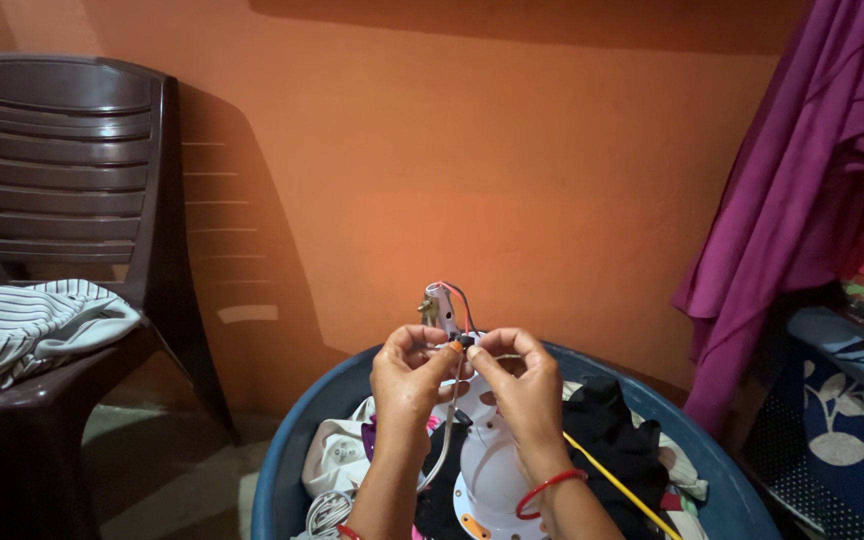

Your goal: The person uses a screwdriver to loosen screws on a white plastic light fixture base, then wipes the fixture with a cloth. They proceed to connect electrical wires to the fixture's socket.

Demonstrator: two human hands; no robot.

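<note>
my left hand (407,375) and right hand (522,385) pinch the thin wires (460,305) of a white fan part (492,460), raised for a close look | it rests over a blue tub (292,450) of clothes | brown chair (62,170), orange wall (472,150) behind

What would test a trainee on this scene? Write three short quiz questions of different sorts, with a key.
1. True or false: both hands pinch the thin wires at the small white part.
2. Which lies on the brown plastic chair: A a striped cloth, B a yellow cable, C a red bangle?
3. What colour is the tub below the hands?

Key
1. True: left hand and right hand meet at the wires above the white part.
2. A, the striped cloth.
3. Blue: the tub holds clothes.
</note>
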